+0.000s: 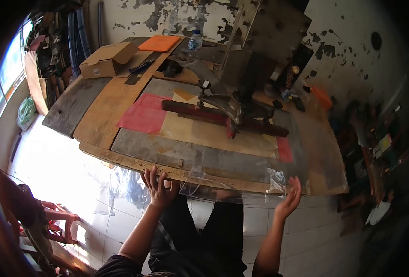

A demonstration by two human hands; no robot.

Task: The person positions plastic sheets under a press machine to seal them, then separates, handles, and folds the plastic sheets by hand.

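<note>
Faintly outlined clear plastic (213,188), between left hand (159,188) and right hand (289,200)

Two hands (161,190), one cardboard box (104,63)

and across the middle of the counter (96,106), the dark red bar (190,111) blocks the straight way back, with the bulky machine (259,51) rising right behind it! in front of that bar there's a broad, low lane running side to side, with just the small block (181,162) sticking up near the front edge. look left: open passage past the bar's end, over the pink sheet (142,114), until the cardboard box (107,62) and orange slab (159,43) close in at the back. down at the front edge, clear plastic (213,188) spans the gap between the hands (159,189), right in the way!
</note>
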